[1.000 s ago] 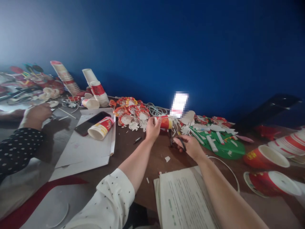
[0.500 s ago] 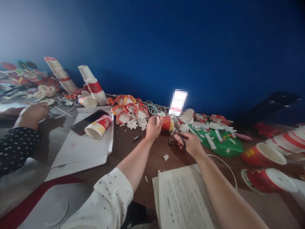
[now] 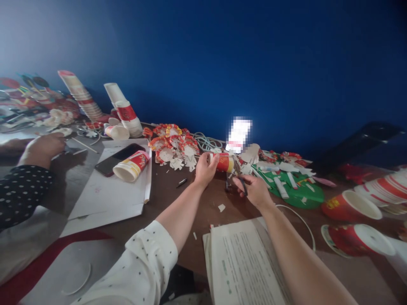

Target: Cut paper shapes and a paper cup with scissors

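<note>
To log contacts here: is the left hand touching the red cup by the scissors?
Touching: the head view shows the left hand holding the red cup, thumb lying over its side.

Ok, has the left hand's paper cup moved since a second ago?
Yes: the paper cup has shifted slightly right, judged against the white paper scrap below it in view.

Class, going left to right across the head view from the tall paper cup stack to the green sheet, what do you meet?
Tall paper cup stack, shorter paper cup stack, black pen-like item, person's left hand, red-and-yellow paper cup, person's right hand, green sheet.
</note>
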`<state>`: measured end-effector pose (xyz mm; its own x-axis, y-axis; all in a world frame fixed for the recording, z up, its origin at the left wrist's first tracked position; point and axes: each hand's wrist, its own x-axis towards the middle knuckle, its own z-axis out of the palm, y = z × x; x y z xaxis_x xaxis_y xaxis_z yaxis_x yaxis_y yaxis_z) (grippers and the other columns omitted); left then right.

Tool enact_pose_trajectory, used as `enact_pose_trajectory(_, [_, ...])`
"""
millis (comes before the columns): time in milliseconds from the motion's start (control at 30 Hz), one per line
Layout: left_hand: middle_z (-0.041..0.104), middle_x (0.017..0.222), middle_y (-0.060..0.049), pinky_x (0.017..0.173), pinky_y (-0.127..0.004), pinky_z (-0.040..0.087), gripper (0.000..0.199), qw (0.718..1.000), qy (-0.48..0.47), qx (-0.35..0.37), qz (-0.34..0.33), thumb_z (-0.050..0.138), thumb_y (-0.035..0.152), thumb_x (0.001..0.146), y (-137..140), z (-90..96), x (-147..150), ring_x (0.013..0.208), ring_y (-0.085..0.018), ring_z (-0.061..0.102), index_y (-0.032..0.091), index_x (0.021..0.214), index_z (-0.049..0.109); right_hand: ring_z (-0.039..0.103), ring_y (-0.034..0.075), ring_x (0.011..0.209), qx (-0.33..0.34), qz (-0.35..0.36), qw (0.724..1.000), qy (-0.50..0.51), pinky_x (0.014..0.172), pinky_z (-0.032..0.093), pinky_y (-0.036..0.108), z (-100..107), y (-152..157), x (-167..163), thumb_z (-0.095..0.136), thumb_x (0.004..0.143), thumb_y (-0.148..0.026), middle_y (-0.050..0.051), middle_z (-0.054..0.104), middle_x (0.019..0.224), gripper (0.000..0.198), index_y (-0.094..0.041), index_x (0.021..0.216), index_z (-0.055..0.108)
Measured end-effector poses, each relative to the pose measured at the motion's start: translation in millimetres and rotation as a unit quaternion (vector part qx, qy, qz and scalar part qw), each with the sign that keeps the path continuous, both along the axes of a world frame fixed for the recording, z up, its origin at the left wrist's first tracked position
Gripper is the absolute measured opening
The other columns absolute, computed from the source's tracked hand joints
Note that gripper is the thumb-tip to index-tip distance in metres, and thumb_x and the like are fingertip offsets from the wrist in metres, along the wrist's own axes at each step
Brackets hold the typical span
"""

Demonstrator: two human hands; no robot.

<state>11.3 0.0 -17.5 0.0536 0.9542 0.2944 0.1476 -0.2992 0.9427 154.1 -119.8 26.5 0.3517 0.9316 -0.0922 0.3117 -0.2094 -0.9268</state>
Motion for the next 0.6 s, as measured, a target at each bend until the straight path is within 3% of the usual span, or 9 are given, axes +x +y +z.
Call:
enact_pose_trajectory(300, [0.066,0.096,-0.007,0.081,-0.029,0.045,0.039,1.000,0.004,-0.008,0.001,0.055,0.053,0.086,-2.1,4.2,-1.6,0.088,-0.018,0.061,0.017,0.101,0.061,0.047,0.011,0.041,0.011,0.013,1.000,-0.024,0.040,0.041,0.024,1.6,-0.5,2.9,0.071,0.067,-0.054,-0.001,0.055,0.048,0.038,-0.016,0.070,0.070])
enact_pose_trajectory(600, [0.067,0.094,-0.007,0.079,-0.029,0.045,0.040,1.000,-0.003,-0.027,0.004,0.055,0.053,0.086,-1.4,3.7,-0.8,0.086,-0.018,0.061,0.017,0.101,0.062,0.047,0.011,0.041,0.028,0.026,0.997,-0.073,0.042,0.039,0.024,-1.5,-0.8,1.9,0.066,0.073,-0.052,-0.002,0.053,0.048,0.035,-0.018,0.070,0.069])
